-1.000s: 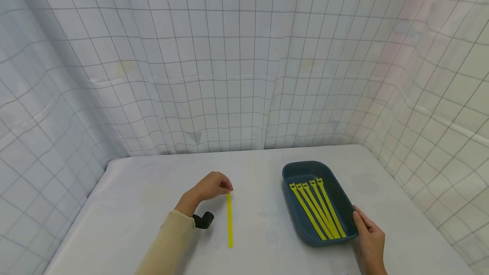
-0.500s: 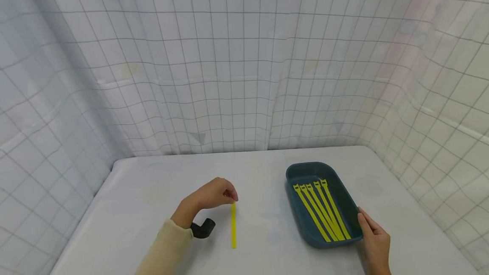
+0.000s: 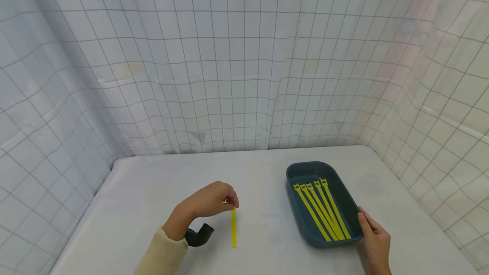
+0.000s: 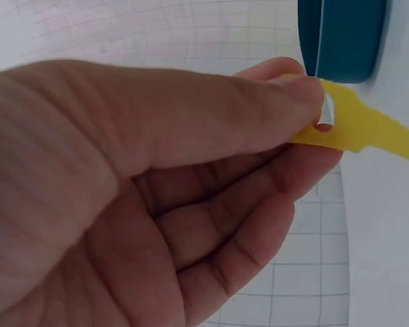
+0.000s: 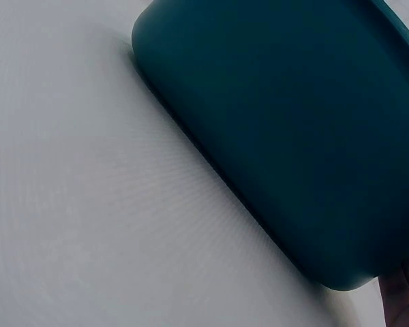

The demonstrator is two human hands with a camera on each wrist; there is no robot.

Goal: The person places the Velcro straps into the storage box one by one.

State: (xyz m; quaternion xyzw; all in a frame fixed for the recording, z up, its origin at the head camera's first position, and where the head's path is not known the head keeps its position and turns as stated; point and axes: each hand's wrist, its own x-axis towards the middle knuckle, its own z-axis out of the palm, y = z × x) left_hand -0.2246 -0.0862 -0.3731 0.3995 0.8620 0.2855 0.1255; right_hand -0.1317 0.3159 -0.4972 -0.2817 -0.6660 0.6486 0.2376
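My left hand point(image 3: 212, 200) pinches the slotted head of a yellow hook-and-loop cable tie point(image 3: 234, 230) between thumb and fingertips. From there the strap runs toward the near side of the table; whether its tail touches the cloth is unclear. In the left wrist view, the thumb lies across the tie's wide head point(image 4: 345, 112) beside its slot. My right hand point(image 3: 374, 241) grips the near right corner of a dark teal tray point(image 3: 299, 228), thumb on the rim. Several yellow cable ties point(image 3: 318, 209) lie side by side in the tray, heads toward the far end.
A white cloth covers the table point(image 3: 263, 190). White grid-patterned curtains point(image 3: 229, 75) stand behind it and along both sides. A black wrist camera mount point(image 3: 199, 236) sits under my left wrist.
My left hand has come a little nearer to me, bringing the tie's head with it, and the strap looks shorter in the head view. The right hand keeps its grip on the tray.
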